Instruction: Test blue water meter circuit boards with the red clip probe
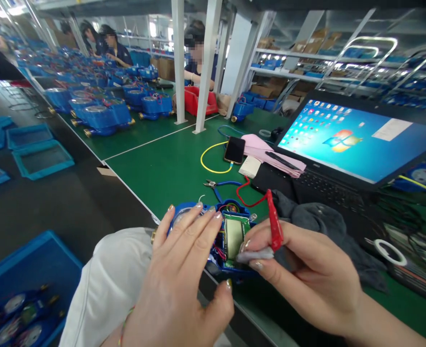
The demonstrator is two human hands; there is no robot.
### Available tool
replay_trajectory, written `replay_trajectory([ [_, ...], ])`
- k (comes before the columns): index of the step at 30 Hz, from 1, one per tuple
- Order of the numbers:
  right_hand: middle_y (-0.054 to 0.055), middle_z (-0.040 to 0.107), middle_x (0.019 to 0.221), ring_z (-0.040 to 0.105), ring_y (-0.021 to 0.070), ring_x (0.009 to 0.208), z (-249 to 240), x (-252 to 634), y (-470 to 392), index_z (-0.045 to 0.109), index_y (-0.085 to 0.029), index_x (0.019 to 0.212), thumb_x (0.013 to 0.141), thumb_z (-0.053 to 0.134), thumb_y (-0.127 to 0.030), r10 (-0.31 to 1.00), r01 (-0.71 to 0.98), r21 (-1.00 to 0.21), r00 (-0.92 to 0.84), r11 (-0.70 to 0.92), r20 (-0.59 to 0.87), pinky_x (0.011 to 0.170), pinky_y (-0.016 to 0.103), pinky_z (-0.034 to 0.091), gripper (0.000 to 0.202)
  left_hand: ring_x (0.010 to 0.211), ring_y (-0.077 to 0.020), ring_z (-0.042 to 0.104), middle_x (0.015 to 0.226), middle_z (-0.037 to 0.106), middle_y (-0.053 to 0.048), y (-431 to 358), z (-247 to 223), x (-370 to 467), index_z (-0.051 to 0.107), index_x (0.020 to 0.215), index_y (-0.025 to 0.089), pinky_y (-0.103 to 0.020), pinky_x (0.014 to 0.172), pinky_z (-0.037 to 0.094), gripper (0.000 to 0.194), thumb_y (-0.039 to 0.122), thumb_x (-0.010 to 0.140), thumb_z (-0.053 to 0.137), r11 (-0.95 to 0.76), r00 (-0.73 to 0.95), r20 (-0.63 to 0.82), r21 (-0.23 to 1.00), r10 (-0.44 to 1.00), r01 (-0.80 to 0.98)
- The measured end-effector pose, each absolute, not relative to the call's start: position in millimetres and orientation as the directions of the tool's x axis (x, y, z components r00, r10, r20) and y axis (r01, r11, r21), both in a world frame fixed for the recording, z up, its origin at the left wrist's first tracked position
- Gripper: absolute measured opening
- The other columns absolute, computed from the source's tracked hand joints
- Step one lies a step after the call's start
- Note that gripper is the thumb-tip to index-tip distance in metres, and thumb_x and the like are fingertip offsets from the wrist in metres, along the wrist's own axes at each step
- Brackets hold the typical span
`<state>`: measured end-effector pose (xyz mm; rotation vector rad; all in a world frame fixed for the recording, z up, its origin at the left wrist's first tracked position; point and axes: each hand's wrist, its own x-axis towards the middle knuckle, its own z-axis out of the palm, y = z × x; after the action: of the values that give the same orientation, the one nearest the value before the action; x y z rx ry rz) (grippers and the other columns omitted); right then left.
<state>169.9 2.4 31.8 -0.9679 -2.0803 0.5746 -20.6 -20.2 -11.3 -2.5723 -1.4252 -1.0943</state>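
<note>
A blue water meter (187, 208) lies at the table's front edge, its housing uncovered so that wires and a green circuit board (247, 222) with a greyish display (233, 236) show. Over the meter's left part rests my left hand (184, 260), palm down, fingers stretched and thumb apart. My right hand (307, 270) pinches a small grey piece (256, 254) with a red-taped lead (275, 224) between thumb and fingers, at the board's right edge. Whether its tip touches the board I cannot tell. Just behind the meter lie blue-handled cutters (216, 185).
An open laptop (343, 144) stands at right, a dark cloth (314, 221) before it. Further back are a phone (234, 150) on a yellow cable and a pink cloth (256, 148). Several meters (100, 115) crowd the far table, where people sit. A blue bin (54, 260) stands lower left.
</note>
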Motion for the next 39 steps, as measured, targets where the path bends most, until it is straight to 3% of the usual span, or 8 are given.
replay_trajectory([
  [5, 0.001, 0.069, 0.075, 0.066, 0.0153, 0.067, 34.3, 166.1, 2.1, 0.063, -0.024, 0.087, 0.080, 0.061, -0.016, 0.759, 0.441, -0.622, -0.456, 0.646, 0.465, 0.063, 0.024, 0.055, 0.010, 0.128, -0.0230, 0.040, 0.132, 0.053, -0.007, -17.4, -17.0, -21.3, 0.044, 0.129, 0.012, -0.043, 0.112, 0.021, 0.054, 0.038, 0.083, 0.056, -0.615, 0.395, 0.599, 0.216, 0.697, 0.758],
  [18, 0.001, 0.067, 0.078, 0.064, 0.0076, 0.076, 37.7, 166.8, 2.9, 0.061, -0.013, 0.085, 0.075, 0.060, -0.005, 0.700, 0.398, -0.592, -0.545, 0.700, 0.461, 0.073, 0.013, 0.050, 0.012, 0.123, -0.0227, 0.046, 0.124, 0.059, -0.006, -17.2, -12.7, -18.2, 0.056, 0.119, 0.011, -0.039, 0.109, 0.028, 0.042, 0.031, 0.083, 0.060, -0.639, 0.337, 0.645, 0.313, 0.686, 0.703],
  [39, 0.005, 0.069, 0.080, 0.065, 0.0129, 0.078, 36.3, 165.7, 0.6, 0.060, -0.014, 0.090, 0.080, 0.057, -0.008, 0.631, 0.401, -0.496, -0.590, 0.770, 0.503, 0.072, 0.021, 0.054, 0.012, 0.122, -0.0209, 0.048, 0.124, 0.060, -0.004, -18.7, -11.8, -19.4, 0.057, 0.118, 0.012, -0.038, 0.108, 0.028, 0.038, 0.030, 0.084, 0.058, -0.622, 0.310, 0.644, 0.334, 0.699, 0.709],
])
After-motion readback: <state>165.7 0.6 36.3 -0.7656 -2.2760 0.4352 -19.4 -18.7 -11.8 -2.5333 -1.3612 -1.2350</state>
